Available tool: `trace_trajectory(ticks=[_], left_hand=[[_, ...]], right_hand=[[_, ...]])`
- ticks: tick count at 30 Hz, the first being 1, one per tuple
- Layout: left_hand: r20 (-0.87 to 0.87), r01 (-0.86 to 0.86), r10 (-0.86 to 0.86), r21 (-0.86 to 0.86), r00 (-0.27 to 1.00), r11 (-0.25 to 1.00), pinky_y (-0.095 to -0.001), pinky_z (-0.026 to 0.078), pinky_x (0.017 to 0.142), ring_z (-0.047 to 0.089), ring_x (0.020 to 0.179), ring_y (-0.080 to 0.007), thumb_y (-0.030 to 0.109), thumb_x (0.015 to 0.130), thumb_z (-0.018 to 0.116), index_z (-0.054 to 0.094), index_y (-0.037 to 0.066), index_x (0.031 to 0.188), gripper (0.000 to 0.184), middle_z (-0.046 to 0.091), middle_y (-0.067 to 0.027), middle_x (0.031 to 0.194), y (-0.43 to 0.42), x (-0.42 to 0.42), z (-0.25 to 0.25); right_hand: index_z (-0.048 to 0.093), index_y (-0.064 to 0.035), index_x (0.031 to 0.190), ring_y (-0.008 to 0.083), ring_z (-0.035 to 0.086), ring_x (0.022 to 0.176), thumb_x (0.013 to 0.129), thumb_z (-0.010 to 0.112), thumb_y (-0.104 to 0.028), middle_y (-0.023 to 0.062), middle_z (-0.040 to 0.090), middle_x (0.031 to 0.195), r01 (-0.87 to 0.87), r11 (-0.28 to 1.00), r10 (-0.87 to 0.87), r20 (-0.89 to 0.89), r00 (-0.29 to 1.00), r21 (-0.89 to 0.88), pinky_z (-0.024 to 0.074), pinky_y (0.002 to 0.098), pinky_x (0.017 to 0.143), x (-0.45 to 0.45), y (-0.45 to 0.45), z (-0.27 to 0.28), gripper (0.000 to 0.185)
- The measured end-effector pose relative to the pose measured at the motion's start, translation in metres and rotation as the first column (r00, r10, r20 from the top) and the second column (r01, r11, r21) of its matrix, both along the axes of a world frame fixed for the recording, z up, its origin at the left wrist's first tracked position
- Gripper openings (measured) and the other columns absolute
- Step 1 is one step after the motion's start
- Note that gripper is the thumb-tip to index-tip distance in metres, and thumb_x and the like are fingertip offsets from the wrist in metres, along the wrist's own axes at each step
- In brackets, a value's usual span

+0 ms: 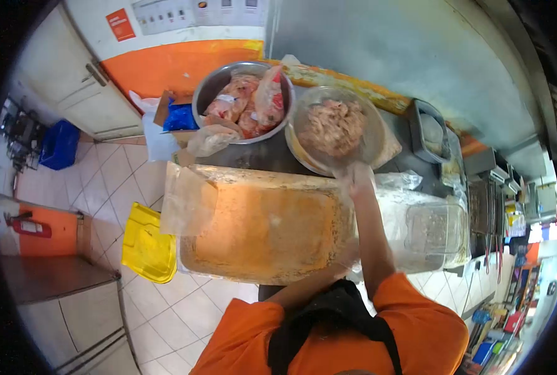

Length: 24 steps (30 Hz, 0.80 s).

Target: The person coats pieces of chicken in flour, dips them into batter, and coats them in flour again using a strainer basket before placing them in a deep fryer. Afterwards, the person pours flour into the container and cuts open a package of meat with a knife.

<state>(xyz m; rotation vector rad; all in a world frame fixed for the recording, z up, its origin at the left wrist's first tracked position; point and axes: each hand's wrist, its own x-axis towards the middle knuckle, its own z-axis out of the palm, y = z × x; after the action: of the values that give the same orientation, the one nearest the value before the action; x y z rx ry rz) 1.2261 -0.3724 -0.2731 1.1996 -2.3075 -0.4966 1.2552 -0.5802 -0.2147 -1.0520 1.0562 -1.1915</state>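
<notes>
My right hand [356, 177] reaches forward to the near rim of a clear round bowl [298, 139]. Motion blur smears its fingers, so its grip cannot be made out. Inside the bowl lies a heap of raw, pale meat strips [333, 127]. My left hand [349, 257] is low, by the right edge of a large rectangular tub [187, 259]; blur hides its fingers too. An orange-tan powder [259, 225] covers the tub's floor. Just right of my right forearm is a white work surface with a clear plastic container [438, 228] on it.
A steel basin [198, 103] holds bagged raw meat [234, 100]. Beside it is a box with a blue bag [179, 117]. A grey container [421, 140] stands back right. A yellow lid [146, 244] is at the tub's left; a clear plastic sheet [187, 200] overlaps its corner.
</notes>
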Motion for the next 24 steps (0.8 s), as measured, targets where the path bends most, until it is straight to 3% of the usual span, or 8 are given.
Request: trace_trajectory(ticks=[3,4,5,11,14,17,20,24], left_hand=[[-0.009,0.001,-0.001,0.004,1.000,1.000,-0.0388,0.039,0.047,0.054,0.055,-0.0206,0.021,0.082,0.055,0.058,0.013,0.077,0.010,0.053,-0.0051,0.064,0.002,0.002,0.001],[-0.014,0.006,-0.006,0.011,1.000,1.000,-0.0389,0.039,0.047,0.054,0.055,-0.0207,0.021,0.082,0.055,0.058,0.013,0.077,0.010,0.053,-0.0052,0.063,0.008,0.001,0.002],[-0.009,-0.002,0.002,0.010,1.000,1.000,-0.0390,0.039,0.047,0.054,0.055,-0.0207,0.021,0.082,0.055,0.058,0.013,0.076,0.010,0.053,-0.0052,0.063,0.005,0.000,0.003],[-0.011,0.002,-0.002,0.003,1.000,1.000,-0.0395,0.039,0.047,0.054,0.055,-0.0211,0.020,0.082,0.055,0.058,0.013,0.075,0.010,0.053,-0.0056,0.063,0.004,0.001,-0.001],[-0.005,0.003,-0.003,-0.006,1.000,1.000,-0.0398,0.039,0.047,0.054,0.055,-0.0213,0.020,0.081,0.055,0.058,0.013,0.075,0.010,0.053,-0.0058,0.062,0.005,-0.001,0.000],[0.006,-0.010,0.010,-0.021,1.000,1.000,-0.0401,0.039,0.047,0.055,0.055,-0.0215,0.020,0.081,0.056,0.058,0.013,0.074,0.010,0.053,-0.0060,0.062,0.003,-0.001,-0.002],[0.014,-0.012,0.013,-0.021,1.000,1.000,-0.0403,0.039,0.047,0.055,0.054,-0.0218,0.019,0.081,0.056,0.059,0.013,0.074,0.010,0.053,-0.0062,0.061,0.006,-0.004,-0.003],[0.015,-0.015,0.015,-0.016,1.000,1.000,-0.0409,0.038,0.047,0.054,0.053,-0.0228,0.020,0.081,0.056,0.059,0.013,0.073,0.010,0.053,-0.0068,0.062,0.003,-0.007,0.001]], right_hand=[[0.053,-0.0056,0.119,0.0271,0.057,0.104,0.087,0.050,-0.013,0.0106,0.062,0.110,-0.084,0.900,-0.230,0.633,0.739,0.427,0.0462,0.0358,0.086,0.010,0.003,0.026,0.034],[0.054,-0.0043,0.117,0.0292,0.058,0.100,0.088,0.052,-0.019,0.0131,0.062,0.107,-0.008,0.963,0.015,-0.024,1.000,0.269,0.0480,0.0375,0.081,0.000,0.002,0.028,0.033],[0.055,-0.0030,0.115,0.0313,0.060,0.095,0.089,0.053,-0.024,0.0155,0.063,0.104,-0.093,0.991,0.130,-0.700,0.702,0.091,0.0498,0.0391,0.075,0.000,-0.009,0.043,0.034],[0.053,-0.0089,0.093,0.0205,0.053,0.059,0.087,0.056,-0.018,0.0101,0.053,0.082,0.247,0.960,-0.202,-0.283,0.937,0.131,0.0399,0.0345,0.046,-0.001,0.020,-0.001,0.011],[0.058,-0.0065,0.088,0.0209,0.056,0.058,0.085,0.058,-0.024,0.0110,0.056,0.076,-0.295,0.890,-0.252,-0.913,0.320,-0.349,0.0459,0.0324,0.051,-0.065,-0.009,-0.069,0.018],[0.058,-0.0049,0.076,0.0183,0.056,0.058,0.080,0.057,-0.020,0.0069,0.054,0.065,-0.007,0.978,-0.057,-0.300,0.952,-0.210,0.0472,0.0300,0.052,-0.034,-0.010,0.014,0.016],[0.058,-0.0052,0.077,0.0201,0.056,0.057,0.077,0.060,-0.019,0.0064,0.056,0.066,-0.300,0.867,-0.261,-0.877,0.404,-0.397,0.0476,0.0295,0.053,-0.050,0.001,0.099,0.014],[0.059,-0.0077,0.093,0.0184,0.056,0.059,0.080,0.065,-0.020,0.0051,0.059,0.075,-0.611,0.420,-0.870,-0.489,-0.061,-0.671,0.0470,0.0293,0.050,-0.096,-0.022,0.185,0.019]])
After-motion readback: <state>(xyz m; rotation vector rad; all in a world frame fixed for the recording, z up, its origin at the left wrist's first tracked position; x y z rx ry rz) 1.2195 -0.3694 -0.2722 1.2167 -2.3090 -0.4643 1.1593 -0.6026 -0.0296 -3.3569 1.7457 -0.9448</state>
